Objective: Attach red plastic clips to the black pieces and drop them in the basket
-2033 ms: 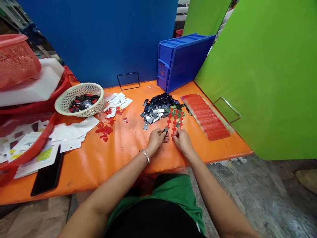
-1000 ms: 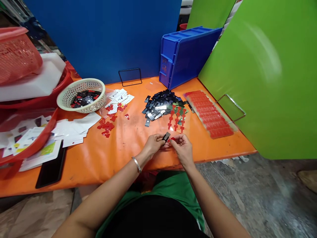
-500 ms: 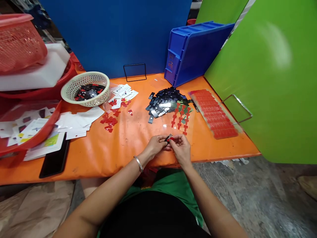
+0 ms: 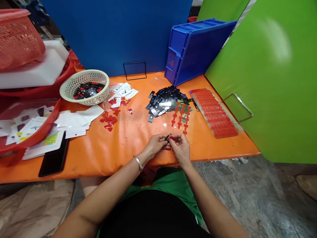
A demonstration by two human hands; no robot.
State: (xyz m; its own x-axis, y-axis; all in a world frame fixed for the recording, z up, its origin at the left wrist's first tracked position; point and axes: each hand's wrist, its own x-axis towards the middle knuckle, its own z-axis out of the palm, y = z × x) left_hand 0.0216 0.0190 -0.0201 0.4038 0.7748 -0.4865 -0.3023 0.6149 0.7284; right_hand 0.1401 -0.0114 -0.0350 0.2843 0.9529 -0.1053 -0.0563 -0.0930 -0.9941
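Note:
Close together at the table's front edge, my two hands meet over one small part. My left hand (image 4: 157, 144) pinches a small flat black piece (image 4: 168, 137). Against that piece, my right hand (image 4: 181, 147) pinches a red T-shaped sticker (image 4: 171, 138), partly covered by the fingers. Just beyond my hands lies a clear sheet with rows of red T-shaped stickers (image 4: 185, 127). Its far end overlaps a heap of flat black pieces (image 4: 162, 100). Loose red stickers (image 4: 109, 119) are scattered to the left.
A cream basket (image 4: 84, 74) holds black and red pieces. White cards (image 4: 74, 122) and a dark phone (image 4: 53, 162) lie at left, near stacked red baskets (image 4: 21, 43). A blue crate (image 4: 198, 53) stands at the back, and a stack of red sticker sheets (image 4: 210, 112) lies right.
Both hands keep nearly the same place and pinch on the black piece and red sticker. The view has shifted very slightly.

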